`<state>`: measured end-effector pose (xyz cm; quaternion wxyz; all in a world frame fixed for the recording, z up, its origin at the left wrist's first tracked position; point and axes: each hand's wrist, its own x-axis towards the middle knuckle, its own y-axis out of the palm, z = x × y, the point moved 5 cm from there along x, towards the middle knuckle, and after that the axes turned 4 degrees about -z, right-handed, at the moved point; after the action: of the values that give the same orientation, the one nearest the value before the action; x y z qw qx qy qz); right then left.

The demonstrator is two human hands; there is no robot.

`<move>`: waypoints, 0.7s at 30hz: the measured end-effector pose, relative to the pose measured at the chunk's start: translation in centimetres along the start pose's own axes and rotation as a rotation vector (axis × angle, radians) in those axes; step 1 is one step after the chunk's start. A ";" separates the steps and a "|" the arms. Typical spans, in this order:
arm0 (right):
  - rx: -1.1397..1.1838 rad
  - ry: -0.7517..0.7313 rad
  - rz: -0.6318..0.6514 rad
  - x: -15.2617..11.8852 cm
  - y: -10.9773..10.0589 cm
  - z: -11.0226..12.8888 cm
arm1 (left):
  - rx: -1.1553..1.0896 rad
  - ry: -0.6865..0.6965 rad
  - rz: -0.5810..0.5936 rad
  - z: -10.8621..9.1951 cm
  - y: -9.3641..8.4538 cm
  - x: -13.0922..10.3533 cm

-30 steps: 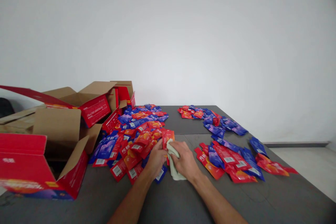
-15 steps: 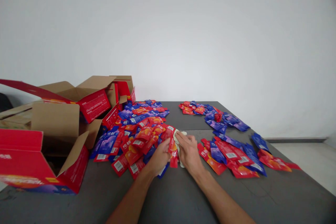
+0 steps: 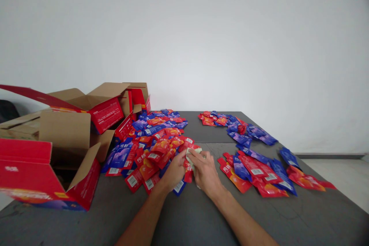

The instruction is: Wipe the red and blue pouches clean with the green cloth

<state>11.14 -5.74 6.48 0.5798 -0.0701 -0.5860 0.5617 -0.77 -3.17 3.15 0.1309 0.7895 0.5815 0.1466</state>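
Workroom — open cartons (image 3: 25, 167), heaped pouches (image 3: 160, 146)

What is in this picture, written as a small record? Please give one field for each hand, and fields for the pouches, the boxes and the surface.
Left hand: grips a red pouch
Right hand: holds a pale cloth against that pouch
Pouches, left: overlapping red and blue heap
Pouches, right: looser red and blue group, reaching toward the far end
Boxes: open red cardboard boxes, at the left
Surface: dark grey table
Backdrop: plain pale wall
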 end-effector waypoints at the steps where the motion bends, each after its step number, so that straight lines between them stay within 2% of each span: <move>1: -0.015 0.039 -0.020 0.0 -0.1 -0.7 | 0.020 -0.002 0.023 0.0 0.2 0.0; 5: -0.053 0.127 -0.053 0.1 -0.3 -2.4 | 0.033 0.001 0.026 0.2 0.5 0.0; 9: -0.031 0.057 -0.006 0.2 -0.2 -1.5 | -0.027 0.025 -0.015 -0.3 0.4 0.0; 12: 0.021 -0.038 0.056 0.2 -0.1 -0.1 | -0.109 0.027 -0.110 -0.7 -0.4 0.1; 18: 0.086 -0.156 0.185 -0.1 -0.1 1.7 | -0.308 -0.064 -0.453 -0.3 -2.6 0.4; 21: 0.126 -0.100 0.113 -0.1 -0.3 1.1 | -0.297 -0.008 -0.418 -0.4 -2.3 0.6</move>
<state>10.55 -6.53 7.00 0.5205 -0.0379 -0.5729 0.6320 -2.77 -1.89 2.70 0.2753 0.6247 0.7037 0.1971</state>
